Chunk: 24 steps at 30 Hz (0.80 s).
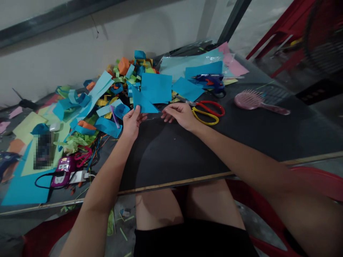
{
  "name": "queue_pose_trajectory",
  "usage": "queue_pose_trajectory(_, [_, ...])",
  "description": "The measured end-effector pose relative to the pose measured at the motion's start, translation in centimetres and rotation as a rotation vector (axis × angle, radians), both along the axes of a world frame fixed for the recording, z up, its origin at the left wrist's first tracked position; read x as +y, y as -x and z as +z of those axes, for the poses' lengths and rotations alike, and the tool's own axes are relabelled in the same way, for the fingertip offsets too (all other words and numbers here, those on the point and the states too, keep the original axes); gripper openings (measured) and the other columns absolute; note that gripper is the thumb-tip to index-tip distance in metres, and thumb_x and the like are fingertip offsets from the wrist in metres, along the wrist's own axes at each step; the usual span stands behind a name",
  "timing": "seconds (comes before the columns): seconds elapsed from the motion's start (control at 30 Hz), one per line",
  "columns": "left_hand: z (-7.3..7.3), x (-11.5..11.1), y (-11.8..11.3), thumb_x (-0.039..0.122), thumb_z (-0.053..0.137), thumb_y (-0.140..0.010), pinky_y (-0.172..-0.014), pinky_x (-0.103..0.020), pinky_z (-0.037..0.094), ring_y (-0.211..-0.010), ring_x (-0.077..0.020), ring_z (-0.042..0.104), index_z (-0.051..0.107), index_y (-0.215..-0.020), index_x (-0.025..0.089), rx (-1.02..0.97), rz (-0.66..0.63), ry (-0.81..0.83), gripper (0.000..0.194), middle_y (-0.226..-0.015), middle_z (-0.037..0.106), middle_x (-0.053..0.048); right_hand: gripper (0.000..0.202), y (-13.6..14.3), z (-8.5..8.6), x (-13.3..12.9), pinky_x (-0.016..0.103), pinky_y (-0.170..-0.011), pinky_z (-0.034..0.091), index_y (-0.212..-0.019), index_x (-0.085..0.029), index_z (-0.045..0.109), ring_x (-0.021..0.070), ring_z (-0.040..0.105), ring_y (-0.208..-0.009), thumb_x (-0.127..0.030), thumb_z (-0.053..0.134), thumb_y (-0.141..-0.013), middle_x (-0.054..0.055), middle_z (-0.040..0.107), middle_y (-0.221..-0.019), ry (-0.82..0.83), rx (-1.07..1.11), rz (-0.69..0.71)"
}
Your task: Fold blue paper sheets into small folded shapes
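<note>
A folded piece of blue paper (144, 103) with a slanting edge is pinched between the thumb and fingers of my left hand (132, 121). Just right of its pointed corner is my right hand (178, 114), fingers loosely curled and slightly apart, with nothing visible in them. Behind the folded piece a square blue sheet (157, 87) leans on the pile, and another blue sheet (187, 89) lies to its right. Scissors with one red and one yellow handle (205, 120) lie beside my right hand.
Folded paper pieces (123, 66) are heaped at the back. A glue gun (211, 80) and a pink hairbrush (248, 100) lie on the right. To the left are a purple power strip (63, 171), a pixelated dark object (43, 151) and paper sheets. The black table (174, 157) has a pale front edge.
</note>
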<state>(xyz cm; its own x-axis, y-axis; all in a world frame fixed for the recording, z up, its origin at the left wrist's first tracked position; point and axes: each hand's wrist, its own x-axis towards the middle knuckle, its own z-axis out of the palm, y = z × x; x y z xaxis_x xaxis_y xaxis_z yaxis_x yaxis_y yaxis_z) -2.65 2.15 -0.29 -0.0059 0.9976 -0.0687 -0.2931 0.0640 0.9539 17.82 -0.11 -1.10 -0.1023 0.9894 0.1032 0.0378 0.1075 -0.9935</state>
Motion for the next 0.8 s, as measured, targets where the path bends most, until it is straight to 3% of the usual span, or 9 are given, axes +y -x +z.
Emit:
queue_pose_trajectory(0.23, [0.0,-0.2,-0.4,0.049,0.084,-0.071,-0.064,-0.024,0.057,-0.066,-0.0111,0.07,0.068,-0.068,0.021,0.032,-0.042,-0.011,0.032,-0.067,0.07,0.002,0.042,0.3,0.6,-1.0,0.026,-0.049,0.052,-0.09,-0.017,0.073,0.0161,0.07,-0.066,-0.056,0.077,-0.074,0.009,0.078,-0.087,-0.033,-0.039,0.121])
queue_pose_trajectory(0.5, [-0.4,-1.2,-1.2,0.058,0.091,-0.051,-0.066,-0.027,0.057,-0.072,-0.0178,0.075,0.074,-0.073,0.017,0.081,-0.166,-0.064,0.049,-0.072,0.076,-0.004,0.038,0.1,1.6,-1.6,0.029,-0.057,0.055,-0.077,-0.017,0.074,0.0145,0.066,-0.06,-0.055,0.074,-0.078,0.008,0.075,-0.075,-0.132,-0.16,0.029])
queue_pose_trajectory(0.57, [-0.3,-1.7,-1.6,0.056,0.091,-0.052,-0.065,-0.027,0.057,-0.071,-0.0183,0.074,0.075,-0.07,0.016,0.117,-0.191,-0.076,0.047,-0.069,0.076,-0.006,0.036,0.1,1.6,-1.7,0.03,-0.059,0.054,-0.076,-0.017,0.074,0.0149,0.066,-0.06,-0.053,0.075,-0.077,0.007,0.075,-0.073,-0.136,-0.173,0.028])
queue_pose_trajectory(0.8, [0.1,-1.9,-1.5,0.045,0.09,-0.06,-0.064,-0.027,0.056,-0.062,-0.0142,0.07,0.076,-0.066,0.017,0.187,-0.026,-0.14,0.033,-0.066,0.075,-0.005,0.034,0.1,1.5,-1.6,0.035,-0.066,0.054,-0.08,-0.02,0.076,0.0187,0.067,-0.065,-0.053,0.069,-0.084,0.007,0.075,-0.077,-0.189,-0.267,0.014])
